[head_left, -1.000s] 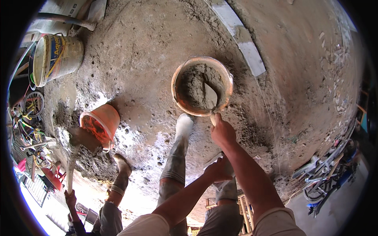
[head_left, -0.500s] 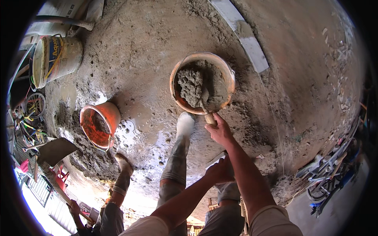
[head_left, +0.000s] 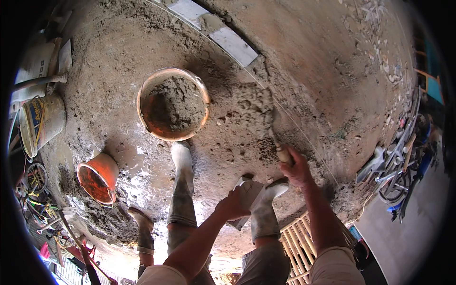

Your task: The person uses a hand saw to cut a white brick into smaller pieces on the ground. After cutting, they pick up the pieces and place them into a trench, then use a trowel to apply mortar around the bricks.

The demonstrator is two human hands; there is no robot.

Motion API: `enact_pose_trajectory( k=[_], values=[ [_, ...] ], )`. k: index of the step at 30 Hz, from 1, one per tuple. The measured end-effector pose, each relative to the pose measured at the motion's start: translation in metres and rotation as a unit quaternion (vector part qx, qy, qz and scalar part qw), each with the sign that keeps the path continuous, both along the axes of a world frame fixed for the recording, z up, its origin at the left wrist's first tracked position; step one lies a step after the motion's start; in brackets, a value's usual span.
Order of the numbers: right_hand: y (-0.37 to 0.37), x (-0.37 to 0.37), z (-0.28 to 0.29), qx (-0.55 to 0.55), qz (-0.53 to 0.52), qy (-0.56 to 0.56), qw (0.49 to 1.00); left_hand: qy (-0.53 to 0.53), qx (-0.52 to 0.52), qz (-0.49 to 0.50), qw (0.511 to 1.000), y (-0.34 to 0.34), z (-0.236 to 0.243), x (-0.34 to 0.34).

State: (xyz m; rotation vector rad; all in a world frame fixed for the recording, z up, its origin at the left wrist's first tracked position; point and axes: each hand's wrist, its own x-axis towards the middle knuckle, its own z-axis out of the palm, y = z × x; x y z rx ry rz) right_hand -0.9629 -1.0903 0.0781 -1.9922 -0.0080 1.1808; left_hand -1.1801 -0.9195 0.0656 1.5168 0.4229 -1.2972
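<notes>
My right hand [head_left: 299,170] grips the wooden handle of a trowel [head_left: 284,156], its blade hidden under a lump of grey mortar [head_left: 256,107]. The loaded trowel is over the ground, right of a round bucket [head_left: 172,71] partly filled with wet mortar. My left hand [head_left: 231,206] is closed on a flat, pale tile-like piece [head_left: 253,194] above my right boot [head_left: 266,209]. My left boot [head_left: 183,159] stands just below the bucket.
Pale flat slabs [head_left: 232,45] lie in a row along a stretched string [head_left: 297,124]. An orange bucket [head_left: 107,166] tilts at left, near another person's boot [head_left: 140,218]. A whitish bucket [head_left: 50,116] lies far left. Assorted tools [head_left: 399,161] are piled at right.
My right hand has lifted the trowel with mortar out of the bucket and swung it right. My left hand's flat piece shows more fully. The view has shifted right.
</notes>
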Motion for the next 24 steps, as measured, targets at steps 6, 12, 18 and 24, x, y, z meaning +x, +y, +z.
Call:
enact_pose_trajectory(
  k=[6, 12, 18, 24],
  values=[
    [-0.049, 0.071, -0.017, -0.210, 0.074, -0.223, 0.949, 0.024, 0.008, 0.017, 1.000, -0.013, -0.005, -0.002],
    [-0.059, 0.105, -0.100, -0.304, 0.217, -0.340, 0.863, -0.004, 0.014, -0.016, 1.000, -0.026, -0.016, -0.009],
    [-0.086, 0.036, -0.086, -0.188, -0.040, -0.310, 0.931, 0.015, 0.023, -0.020, 0.999, -0.034, -0.022, -0.018],
    [-0.086, -0.088, -0.069, -0.163, -0.021, -0.110, 0.980, 0.044, 0.020, -0.023, 0.999, -0.031, -0.021, -0.016]
  ],
)
